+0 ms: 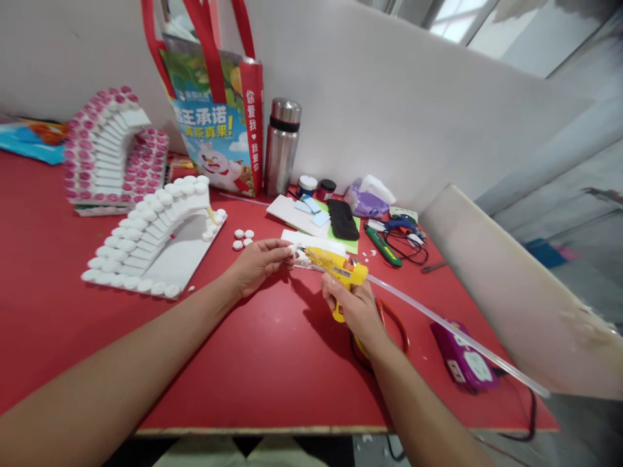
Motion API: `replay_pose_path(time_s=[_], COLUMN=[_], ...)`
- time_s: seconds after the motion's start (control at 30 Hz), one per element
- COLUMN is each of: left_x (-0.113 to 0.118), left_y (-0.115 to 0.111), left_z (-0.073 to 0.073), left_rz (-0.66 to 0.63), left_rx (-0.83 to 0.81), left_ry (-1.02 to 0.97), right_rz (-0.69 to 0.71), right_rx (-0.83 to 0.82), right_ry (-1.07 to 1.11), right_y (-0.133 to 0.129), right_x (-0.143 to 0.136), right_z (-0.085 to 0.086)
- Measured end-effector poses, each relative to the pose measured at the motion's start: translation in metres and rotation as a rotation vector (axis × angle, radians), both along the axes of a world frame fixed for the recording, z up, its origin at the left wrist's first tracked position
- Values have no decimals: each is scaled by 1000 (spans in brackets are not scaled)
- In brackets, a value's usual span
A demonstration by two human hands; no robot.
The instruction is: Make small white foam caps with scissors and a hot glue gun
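Note:
My right hand (351, 303) is wrapped round the grip of a yellow hot glue gun (335, 263), and a long clear glue stick (448, 325) sticks out of its back. The nozzle points left, at a small white disc (293, 249) pinched in the fingertips of my left hand (260, 264). Whether nozzle and disc touch, I cannot tell. Below them lies a white sheet (311, 241). To the left, several loose white discs (243, 239) rest on the red table. Beyond these stands a white stepped model (150, 240) edged with similar discs.
A similar model with pink discs (114, 149) stands at the back left. Along the wall are a printed bag (214, 123), a steel flask (282, 146) and small jars (306, 185). A green cutter (383, 246) and a purple box (462, 357) lie rightward, beside a pale panel (516, 285).

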State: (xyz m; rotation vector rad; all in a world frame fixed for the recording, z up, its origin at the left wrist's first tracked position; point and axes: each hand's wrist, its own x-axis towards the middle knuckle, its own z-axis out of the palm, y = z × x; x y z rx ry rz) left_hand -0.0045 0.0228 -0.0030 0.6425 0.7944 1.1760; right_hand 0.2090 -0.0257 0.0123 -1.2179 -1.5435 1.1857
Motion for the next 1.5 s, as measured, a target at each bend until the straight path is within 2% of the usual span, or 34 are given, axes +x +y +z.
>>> replay_pose_path(time_s=[0.17, 0.43, 0.73, 1.33, 1.5], left_x=[0, 0, 0, 0, 0], left_y=[-2, -1, -1, -2, -1], left_z=[4, 2, -2, 3, 2], left_rz=[5, -7, -20, -1, 20], left_rx=[-19, 3, 14, -6, -4], left_ry=[5, 16, 29, 12, 21], right_rz=[-17, -72, -33, -50, -43], right_rx=[-20, 0, -3, -21, 5], right_ry=[-13, 23, -33, -51, -44], right_y=[-1, -1, -3, -5, -2], right_x=[-1, 0, -3, -5, -1], right_z=[2, 2, 3, 9, 5])
